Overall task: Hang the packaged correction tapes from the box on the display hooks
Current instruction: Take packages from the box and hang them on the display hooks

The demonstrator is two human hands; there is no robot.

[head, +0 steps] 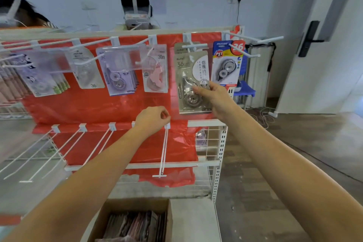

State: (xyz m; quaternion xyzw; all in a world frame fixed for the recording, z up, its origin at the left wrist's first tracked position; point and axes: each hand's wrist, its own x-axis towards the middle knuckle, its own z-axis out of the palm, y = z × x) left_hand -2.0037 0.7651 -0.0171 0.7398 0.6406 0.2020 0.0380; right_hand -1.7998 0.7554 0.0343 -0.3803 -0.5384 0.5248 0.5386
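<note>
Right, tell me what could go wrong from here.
The right hand pinches the grey pack only at its edge, so it might twist or slip off its hook. The left hand sits at the base of a lower hook, whose long prong could snag the forearm.

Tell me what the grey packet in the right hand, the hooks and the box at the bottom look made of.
Grey correction tape packet: printed matte card with a clear glossy plastic blister, judging by the glare over the dispenser.
Display hooks: thin rods, probably white-coated metal wire; the even white finish leaves plastic possible.
Box: brown corrugated cardboard, dull, with raw cut edges.
</note>
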